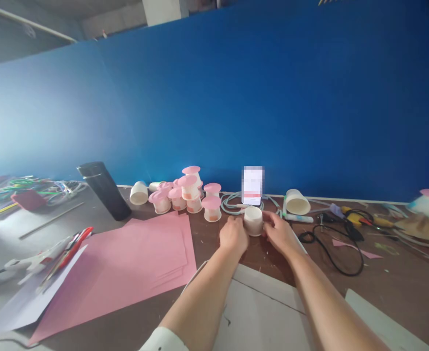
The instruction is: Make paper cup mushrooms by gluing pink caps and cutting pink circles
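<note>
A white paper cup (253,222) stands on the brown table in front of a phone, its closed end seemingly facing up. My left hand (234,235) is at the cup's left side with fingers curled against it. On the other side, the fingers of my right hand (277,232) press on the cup near its lower edge, so it sits between both hands. Left of my hands is a group of white cups with pink paper discs (212,204) on top, some stacked. The phone (252,185) has a lit, blurred screen.
Pink paper sheets (137,248), red-handled scissors (76,246) and a glue gun (39,258) lie left. A black tumbler (105,190) stands behind them. Loose cups (298,202), a marker (299,218) and a black cable (346,270) lie right. A white board (262,312) is under my forearms.
</note>
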Tool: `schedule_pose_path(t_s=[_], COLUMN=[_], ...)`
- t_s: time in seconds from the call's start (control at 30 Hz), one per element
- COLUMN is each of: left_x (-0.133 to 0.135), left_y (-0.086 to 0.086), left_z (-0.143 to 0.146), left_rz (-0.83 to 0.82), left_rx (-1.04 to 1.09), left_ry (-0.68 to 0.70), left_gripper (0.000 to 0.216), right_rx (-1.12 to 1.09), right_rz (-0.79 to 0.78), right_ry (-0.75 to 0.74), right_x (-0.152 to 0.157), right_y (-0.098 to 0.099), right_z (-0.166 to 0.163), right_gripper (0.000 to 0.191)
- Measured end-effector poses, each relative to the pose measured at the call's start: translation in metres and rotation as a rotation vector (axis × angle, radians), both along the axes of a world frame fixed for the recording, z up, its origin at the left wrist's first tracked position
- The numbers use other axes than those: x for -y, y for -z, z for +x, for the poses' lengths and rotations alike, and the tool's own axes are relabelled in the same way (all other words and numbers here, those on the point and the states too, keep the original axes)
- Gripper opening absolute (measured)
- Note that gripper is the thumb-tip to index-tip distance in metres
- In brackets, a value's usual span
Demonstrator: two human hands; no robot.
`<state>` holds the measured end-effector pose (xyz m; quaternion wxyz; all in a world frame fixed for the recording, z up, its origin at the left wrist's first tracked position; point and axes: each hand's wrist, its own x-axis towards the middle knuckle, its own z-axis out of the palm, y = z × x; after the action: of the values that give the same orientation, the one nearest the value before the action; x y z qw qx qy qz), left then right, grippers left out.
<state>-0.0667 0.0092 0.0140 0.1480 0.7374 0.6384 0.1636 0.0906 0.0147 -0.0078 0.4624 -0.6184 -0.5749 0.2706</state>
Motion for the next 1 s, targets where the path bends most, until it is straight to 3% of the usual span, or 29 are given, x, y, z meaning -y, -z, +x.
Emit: schedule_pose_path(t_s=[0.27,0.43,0.6,0.7,0.9,1.0], left_x=[-0.002,-0.002,0.000,0.002,0.004,0.010], left_y=[0.002,0.000,0.002,-0.001,-0.026,-0.033], left_z=[0.000,-0.002,-0.002,-0.003,-0.042,-0.073], left_rz=[0.008,-0.010,0.005,0.025,-0.006,-0.047], left_rx=[0.004,-0.025,-0.052,-0.078,-0.138,-0.135], left_ry=[-0.011,-0.040,-0.047,-0.057,-0.236,-0.355], left_gripper=[0.028,0.029,0.030,0.030,0.030,0.029], right_rx=[-0.025,-0.060,-0.141,-0.060,0.171,0.199], right_rz=[0.008,-0.026,0.044,0.099,-0.041,-0.042], right_ry=[0.024,-0.047,-0.152,-0.148,-0.012,-0.030], right_x=[0.002,0.008,0.004,0.002,-0.001,0.000], right_y=[-0.003,-0.012,-0.001,0.005,0.005,0.005], right_z=[-0.002,-0.007,-0.008,-0.009,-0.012,-0.013], right_gripper=[0.048,0.062,0.076,0.076,0.059,0.058])
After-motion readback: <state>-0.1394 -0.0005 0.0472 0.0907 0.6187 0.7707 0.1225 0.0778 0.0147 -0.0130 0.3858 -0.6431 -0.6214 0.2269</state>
